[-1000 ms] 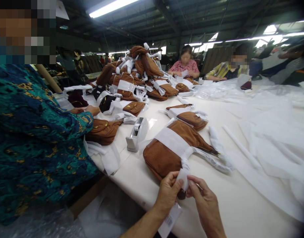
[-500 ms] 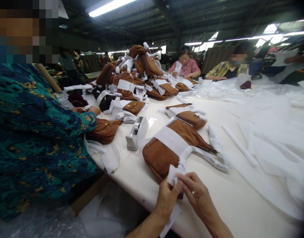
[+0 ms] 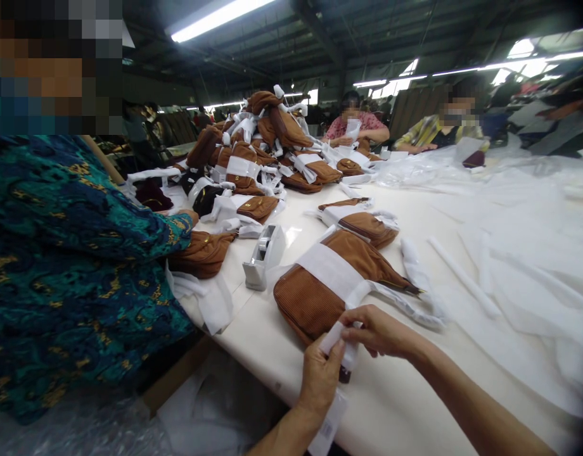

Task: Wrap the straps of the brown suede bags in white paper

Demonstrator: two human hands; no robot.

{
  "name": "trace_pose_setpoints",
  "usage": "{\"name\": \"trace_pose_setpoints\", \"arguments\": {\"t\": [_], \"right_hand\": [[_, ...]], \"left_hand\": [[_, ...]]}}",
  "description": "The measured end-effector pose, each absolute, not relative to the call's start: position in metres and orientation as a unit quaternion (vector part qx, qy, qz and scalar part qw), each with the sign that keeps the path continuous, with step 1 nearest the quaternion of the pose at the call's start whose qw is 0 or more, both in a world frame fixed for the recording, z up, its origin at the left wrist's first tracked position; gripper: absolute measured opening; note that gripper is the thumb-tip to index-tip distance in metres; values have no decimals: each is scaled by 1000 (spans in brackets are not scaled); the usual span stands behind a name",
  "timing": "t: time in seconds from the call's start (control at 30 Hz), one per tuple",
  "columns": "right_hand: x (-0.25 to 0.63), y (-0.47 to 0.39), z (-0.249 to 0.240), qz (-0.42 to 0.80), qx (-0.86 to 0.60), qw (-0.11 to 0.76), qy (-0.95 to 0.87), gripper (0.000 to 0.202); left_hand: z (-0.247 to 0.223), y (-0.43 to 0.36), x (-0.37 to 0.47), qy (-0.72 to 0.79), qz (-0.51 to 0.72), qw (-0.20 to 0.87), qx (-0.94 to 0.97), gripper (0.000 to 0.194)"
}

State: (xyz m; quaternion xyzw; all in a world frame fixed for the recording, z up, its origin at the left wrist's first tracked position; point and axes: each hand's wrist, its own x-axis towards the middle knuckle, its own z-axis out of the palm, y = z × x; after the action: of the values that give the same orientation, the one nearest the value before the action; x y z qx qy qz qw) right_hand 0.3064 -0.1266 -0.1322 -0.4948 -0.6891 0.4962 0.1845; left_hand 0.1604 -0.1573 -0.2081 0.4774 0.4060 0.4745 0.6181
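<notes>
Where the near edge of the white counter (image 3: pixel 405 405) meets the person's arms, both hands work at the end of a brown corduroy bag (image 3: pixel 320 294) lying flat on it. The left hand (image 3: pixel 320 377) has its fingers closed on a strip of white wrapping paper (image 3: pixel 336 335) at the bag's near end, thumb on top. The right hand (image 3: pixel 379 330) reaches in from the right, its fingers pinched on the same strip just above the left thumb. A broad white paper band (image 3: pixel 332 272) crosses the bag's middle, and its strap (image 3: pixel 400 304), wrapped in white, trails off to the right. Just left of the bag stands a grey tape dispenser (image 3: pixel 260 256). Further back lie another wrapped brown bag (image 3: pixel 365 227) and a heap of wrapped bags (image 3: pixel 267 142). A co-worker's teal patterned sleeve (image 3: pixel 77 266) fills the left side, beside a brown bag (image 3: pixel 201 253).
</notes>
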Motion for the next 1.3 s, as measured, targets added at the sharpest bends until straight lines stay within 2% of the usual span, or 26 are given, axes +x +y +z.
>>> {"name": "trace_pose_setpoints", "arguments": {"t": [0.1, 0.2, 0.27, 0.33, 0.4, 0.5, 0.57, 0.63, 0.73, 0.87, 1.03, 1.13, 1.3], "right_hand": [[303, -121, -139, 485, -508, 212, -680, 16], [299, -125, -143, 398, -516, 246, -718, 14], [298, -135, -146, 328, -556, 304, -701, 10], [295, -151, -152, 306, -643, 391, -584, 21], [289, -167, -163, 390, -690, 448, -414, 36], [274, -181, -185, 572, -603, 495, -253, 37], [263, -182, -195, 609, -552, 533, -201, 34], [254, -177, -199, 591, -555, 557, -178, 33], [244, -171, -199, 512, -604, 576, -203, 33], [238, -170, -205, 448, -644, 583, -212, 29], [239, -174, -210, 449, -629, 600, -208, 29], [240, -177, -205, 464, -613, 604, -211, 31], [244, -183, -195, 464, -629, 564, -266, 33]], "left_hand": [[-211, -157, 162, 445, 487, 586, 470, 35], [-215, -155, 164, 478, 500, 557, 459, 34], [-219, -153, 164, 484, 507, 554, 450, 33], [-222, -151, 163, 484, 513, 557, 438, 31], [-222, -150, 161, 485, 505, 562, 440, 30], [-218, -151, 159, 486, 484, 536, 491, 26], [-212, -151, 157, 482, 487, 482, 546, 22], [-207, -151, 156, 478, 484, 420, 601, 18], [-210, -152, 155, 475, 476, 329, 663, 17], [-223, -156, 151, 429, 480, 220, 733, 27], [-220, -162, 143, 357, 392, 212, 821, 45], [-218, -163, 143, 364, 344, 191, 844, 55], [-215, -167, 146, 390, 306, 170, 852, 53]]}}
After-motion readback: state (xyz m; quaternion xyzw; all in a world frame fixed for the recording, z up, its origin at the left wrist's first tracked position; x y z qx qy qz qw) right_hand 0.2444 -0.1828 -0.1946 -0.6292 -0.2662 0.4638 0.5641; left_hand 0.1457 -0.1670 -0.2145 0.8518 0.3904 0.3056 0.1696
